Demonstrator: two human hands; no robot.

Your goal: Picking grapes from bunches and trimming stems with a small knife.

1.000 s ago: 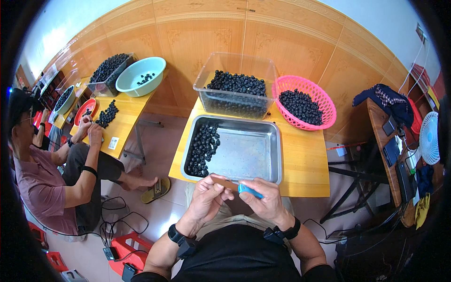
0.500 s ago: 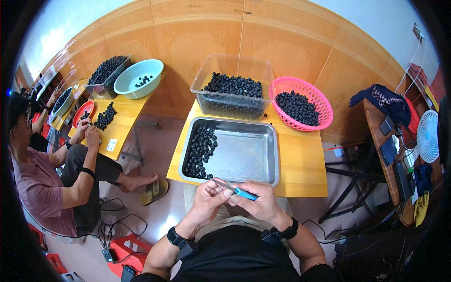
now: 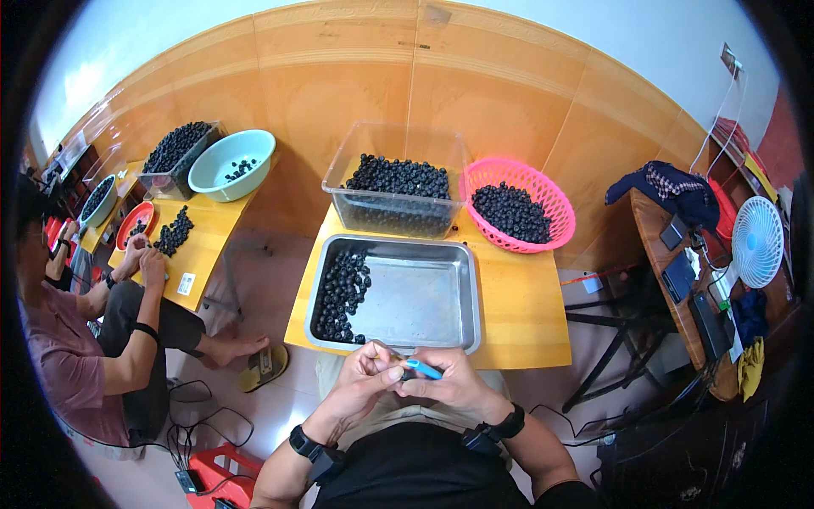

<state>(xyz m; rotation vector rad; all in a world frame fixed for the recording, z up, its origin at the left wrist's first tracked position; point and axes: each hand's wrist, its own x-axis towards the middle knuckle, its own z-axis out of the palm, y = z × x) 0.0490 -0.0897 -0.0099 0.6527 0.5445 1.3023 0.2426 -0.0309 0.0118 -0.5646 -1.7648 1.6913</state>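
My right hand point(image 3: 455, 377) is closed round the blue handle point(image 3: 426, 369) of a small knife, its blade mostly hidden by fingers. Against it, my left hand point(image 3: 370, 378) is closed in a pinch. A bit of something dark shows between the hands, too small to name. Both hands are held just in front of the near rim of a metal tray point(image 3: 471, 293). Along the tray's left side lie many small, blackish round pieces point(image 3: 341, 293), like berries or nuts.
Behind the tray stand a clear plastic bin point(image 3: 339, 208) and a pink basket point(image 3: 566, 216), both holding dark pieces. At left, a person point(image 3: 72, 365) works at another table with a pale green basin point(image 3: 203, 174). A side table point(image 3: 666, 246) and fan point(image 3: 757, 242) stand right.
The knife has turned in my right hand, and its blade, plain to see before, is now mostly covered by my fingers. The whole view has shifted slightly.
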